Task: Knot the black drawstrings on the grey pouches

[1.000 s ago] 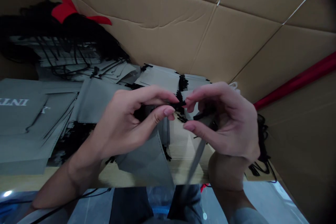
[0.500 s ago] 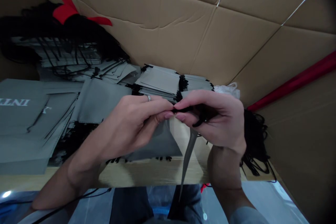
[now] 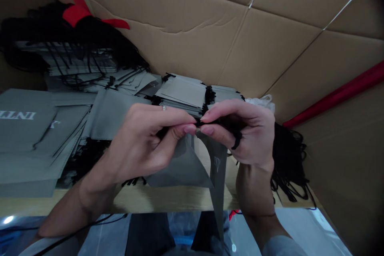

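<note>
- From where I stand, the left hand (image 3: 144,140) has its thumb and forefinger closed in a narrow pinch on a bit of black cord (image 3: 237,141); a ring (image 3: 164,108) sits on one of its fingers.
- The right hand (image 3: 249,132) pinches the cord just as narrowly, its fingertips close beside the left's, and part of the cord curls over the base of its thumb.
- That cord is up between the two hands, above the front of the wooden table (image 3: 144,202).
- A grey fabric pouch (image 3: 218,168) with a small white mark hangs edge-on below the fingertips, its lower end dropping past the table edge.
- Another grey piece (image 3: 180,168) slopes beneath the left hand; I can't tell whether it joins the hanging one.
- Behind the hands is a stack of grey pouches (image 3: 181,90) with black cord ends.
- To the left lie large grey pouches (image 3: 21,132) with white lettering.
- A bundle of black cords (image 3: 289,160) lies just beyond the right hand, and a white plastic bag (image 3: 261,103) shows behind it.
- At back left, a red band (image 3: 76,14) lies across a dark heap of cords (image 3: 45,20), against the cardboard wall (image 3: 180,8).
</note>
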The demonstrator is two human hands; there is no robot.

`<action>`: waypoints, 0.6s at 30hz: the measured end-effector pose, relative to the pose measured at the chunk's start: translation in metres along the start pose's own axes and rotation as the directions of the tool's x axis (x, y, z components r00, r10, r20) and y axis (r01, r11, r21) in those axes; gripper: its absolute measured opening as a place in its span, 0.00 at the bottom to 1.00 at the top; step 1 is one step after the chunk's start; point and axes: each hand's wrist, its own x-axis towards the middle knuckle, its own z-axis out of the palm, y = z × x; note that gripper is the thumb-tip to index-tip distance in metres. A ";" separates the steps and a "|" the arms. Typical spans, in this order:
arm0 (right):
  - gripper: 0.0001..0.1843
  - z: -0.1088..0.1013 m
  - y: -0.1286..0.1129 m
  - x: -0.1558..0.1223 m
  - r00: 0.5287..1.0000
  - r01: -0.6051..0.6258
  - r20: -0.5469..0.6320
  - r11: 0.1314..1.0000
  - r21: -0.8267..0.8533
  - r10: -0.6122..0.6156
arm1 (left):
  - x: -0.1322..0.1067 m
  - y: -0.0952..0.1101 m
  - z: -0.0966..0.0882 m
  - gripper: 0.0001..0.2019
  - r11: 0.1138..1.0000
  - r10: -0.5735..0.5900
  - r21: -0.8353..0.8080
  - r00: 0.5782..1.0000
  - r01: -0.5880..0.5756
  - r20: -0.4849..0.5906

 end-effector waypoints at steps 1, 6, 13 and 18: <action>0.12 0.000 0.000 0.001 1.000 -0.013 0.004 1.000 -0.014 0.013 | 0.002 0.000 0.000 0.12 0.999 -0.035 -0.008 0.998 0.035 0.044; 0.09 -0.006 -0.003 0.003 0.990 -0.114 -0.104 0.976 -0.185 0.096 | 0.009 -0.006 -0.007 0.10 0.940 -0.251 -0.137 0.907 0.311 0.339; 0.04 -0.041 -0.012 -0.001 0.979 -0.202 -0.087 0.858 -0.472 0.182 | 0.007 -0.032 -0.025 0.11 0.918 -0.373 0.059 0.804 0.393 0.463; 0.16 -0.041 -0.013 -0.005 0.984 -0.017 0.118 0.732 -0.681 0.133 | 0.004 -0.034 -0.010 0.07 0.946 -0.321 0.185 0.864 0.268 0.388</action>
